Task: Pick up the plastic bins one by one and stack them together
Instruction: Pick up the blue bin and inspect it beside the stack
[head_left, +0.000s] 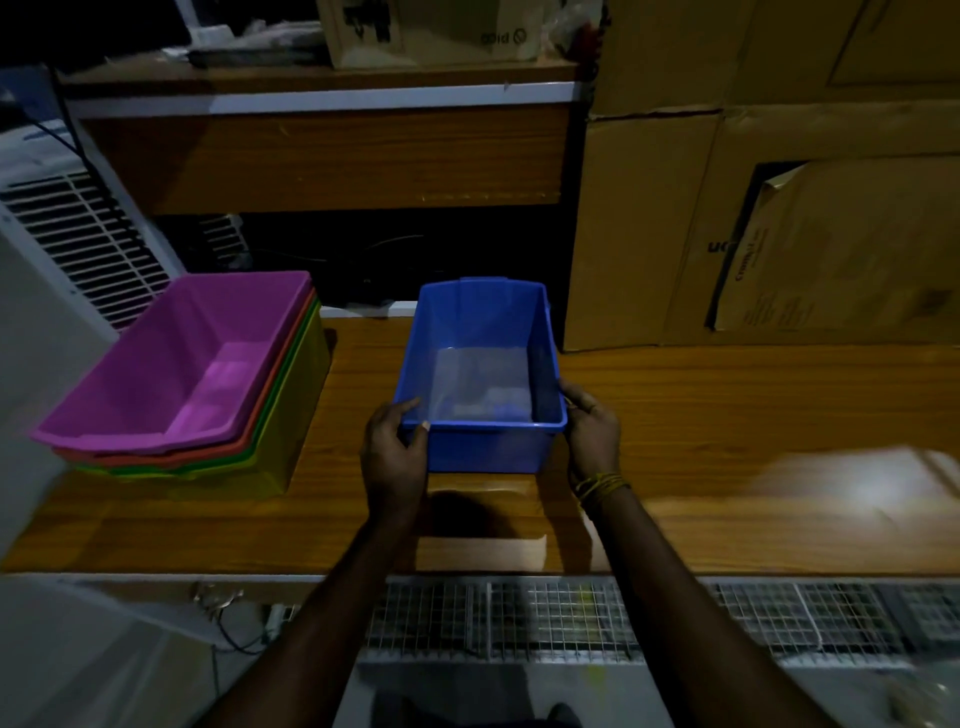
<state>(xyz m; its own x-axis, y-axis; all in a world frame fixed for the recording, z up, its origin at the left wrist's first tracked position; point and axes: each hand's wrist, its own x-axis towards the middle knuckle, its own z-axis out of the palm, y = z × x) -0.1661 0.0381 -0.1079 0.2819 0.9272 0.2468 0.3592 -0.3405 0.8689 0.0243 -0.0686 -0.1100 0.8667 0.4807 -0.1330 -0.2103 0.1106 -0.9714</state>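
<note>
A blue plastic bin (480, 447) stands in the middle of the wooden table, open side up. My left hand (395, 457) grips its near-left corner, with the thumb over the rim. On the near-right corner my right hand (592, 431) holds the rim the same way. To the left stands a stack of nested bins: a purple bin (171, 358) on top, then an orange-red bin (156, 460), a green one and a yellow bin (291, 415) at the bottom.
The wooden table (727, 415) runs left to right, its front edge just below my wrists. Large cardboard boxes (753, 208) stand at the back right. A white slatted appliance (78, 234) is at the back left. A wire mesh rack (623, 618) lies below the table's front.
</note>
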